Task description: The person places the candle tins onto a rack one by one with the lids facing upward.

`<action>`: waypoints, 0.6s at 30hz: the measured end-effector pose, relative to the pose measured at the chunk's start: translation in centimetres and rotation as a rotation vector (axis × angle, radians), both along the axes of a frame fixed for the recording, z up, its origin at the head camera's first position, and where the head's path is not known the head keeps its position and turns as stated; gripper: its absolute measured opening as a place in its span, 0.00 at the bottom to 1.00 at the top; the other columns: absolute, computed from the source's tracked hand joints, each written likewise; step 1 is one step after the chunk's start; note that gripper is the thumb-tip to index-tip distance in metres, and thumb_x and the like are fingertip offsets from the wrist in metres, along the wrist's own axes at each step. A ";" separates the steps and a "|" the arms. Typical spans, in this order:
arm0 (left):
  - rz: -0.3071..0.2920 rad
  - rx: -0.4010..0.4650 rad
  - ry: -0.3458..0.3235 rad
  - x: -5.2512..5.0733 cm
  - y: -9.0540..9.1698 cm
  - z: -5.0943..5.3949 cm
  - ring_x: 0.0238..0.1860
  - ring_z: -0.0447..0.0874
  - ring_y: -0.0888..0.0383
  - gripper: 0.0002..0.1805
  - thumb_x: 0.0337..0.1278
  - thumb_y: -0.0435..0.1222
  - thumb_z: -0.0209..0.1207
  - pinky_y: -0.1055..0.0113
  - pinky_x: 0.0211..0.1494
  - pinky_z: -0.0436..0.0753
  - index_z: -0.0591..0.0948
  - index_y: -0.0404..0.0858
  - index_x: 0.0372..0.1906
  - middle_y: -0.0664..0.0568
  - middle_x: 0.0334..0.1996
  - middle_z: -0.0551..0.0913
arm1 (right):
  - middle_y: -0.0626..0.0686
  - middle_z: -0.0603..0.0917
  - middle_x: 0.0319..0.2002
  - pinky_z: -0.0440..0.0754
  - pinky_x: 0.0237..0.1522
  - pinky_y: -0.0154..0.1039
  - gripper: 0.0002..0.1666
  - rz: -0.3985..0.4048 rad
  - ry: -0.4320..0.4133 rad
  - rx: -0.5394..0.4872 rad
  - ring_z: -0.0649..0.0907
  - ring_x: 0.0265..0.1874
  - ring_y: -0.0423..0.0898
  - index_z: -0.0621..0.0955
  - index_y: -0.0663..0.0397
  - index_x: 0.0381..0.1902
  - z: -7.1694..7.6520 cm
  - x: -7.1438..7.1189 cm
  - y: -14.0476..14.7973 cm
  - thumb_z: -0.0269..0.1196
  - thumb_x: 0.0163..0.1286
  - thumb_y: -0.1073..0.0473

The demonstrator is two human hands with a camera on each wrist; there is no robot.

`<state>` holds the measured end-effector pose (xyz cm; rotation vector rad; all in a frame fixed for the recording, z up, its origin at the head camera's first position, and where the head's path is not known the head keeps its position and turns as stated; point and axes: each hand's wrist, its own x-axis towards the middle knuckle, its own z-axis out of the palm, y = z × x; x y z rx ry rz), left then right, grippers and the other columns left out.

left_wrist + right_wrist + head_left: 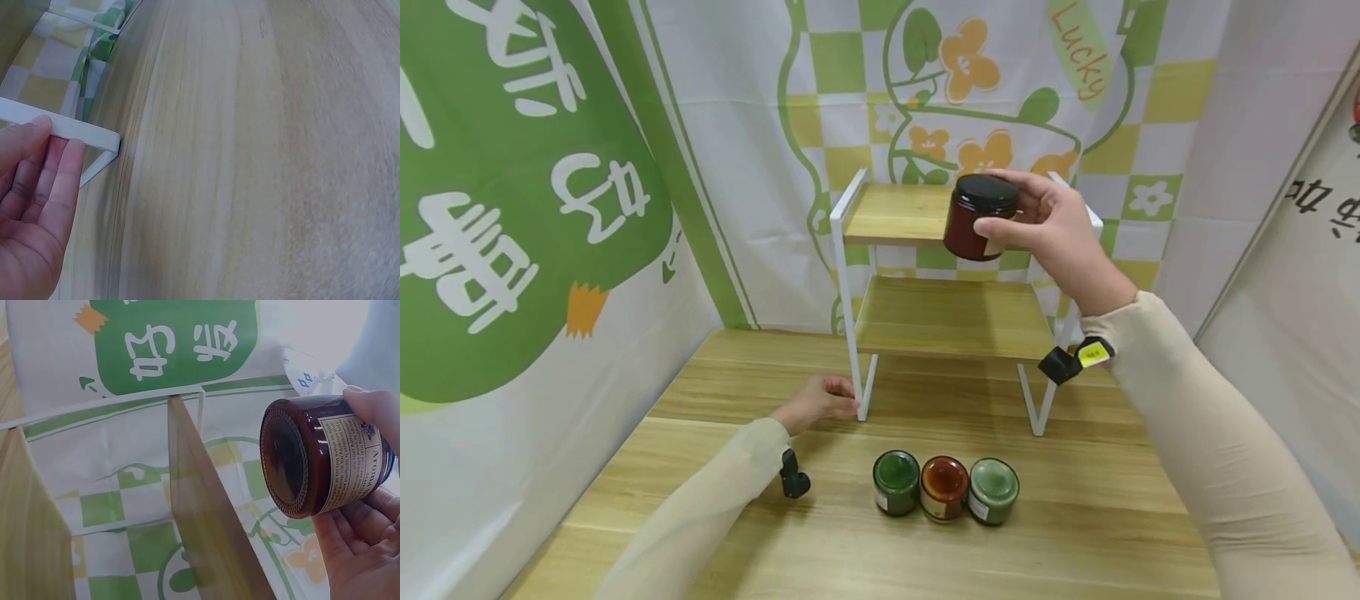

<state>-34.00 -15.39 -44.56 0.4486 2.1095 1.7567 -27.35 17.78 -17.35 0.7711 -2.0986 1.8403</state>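
My right hand (1051, 225) grips a dark amber glass candle jar (964, 223) with a black lid, thumb on one side and fingers on the other. It is held up in front of the top board of a two-tier shelf (951, 321). The right wrist view shows the jar's ribbed base and a cream label (350, 459) reading "Aroma". Down at the table, my left hand (822, 402) pinches the shelf's white front left leg (87, 132) near its foot. In front of the shelf stand a dark green jar (897, 482), an orange-brown jar (944, 488) and a pale green jar (994, 491) in a row.
The shelf stands on a wood-grain table (760, 533) against a printed cloth backdrop (737, 167). Another cloth panel (535, 350) closes off the left side, and one more (1285, 275) the right. White metal side frames carry the shelf's boards.
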 end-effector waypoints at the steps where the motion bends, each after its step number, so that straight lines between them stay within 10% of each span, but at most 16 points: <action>1: -0.001 0.001 0.001 0.0 0.0 0.0 0.36 0.83 0.58 0.06 0.57 0.24 0.61 0.57 0.52 0.84 0.78 0.27 0.39 0.52 0.33 0.79 | 0.51 0.84 0.50 0.84 0.40 0.30 0.33 0.003 -0.006 -0.004 0.85 0.41 0.44 0.76 0.51 0.62 0.3 -0.2 -0.2 0.72 0.57 0.63; 18: -0.008 -0.005 0.042 -0.2 -0.2 -0.3 0.34 0.82 0.60 0.04 0.56 0.25 0.62 0.62 0.47 0.85 0.79 0.31 0.35 0.54 0.31 0.81 | 0.52 0.82 0.56 0.75 0.61 0.40 0.35 0.012 -0.070 0.004 0.81 0.54 0.46 0.76 0.50 0.62 4.3 -2.4 -4.3 0.74 0.55 0.61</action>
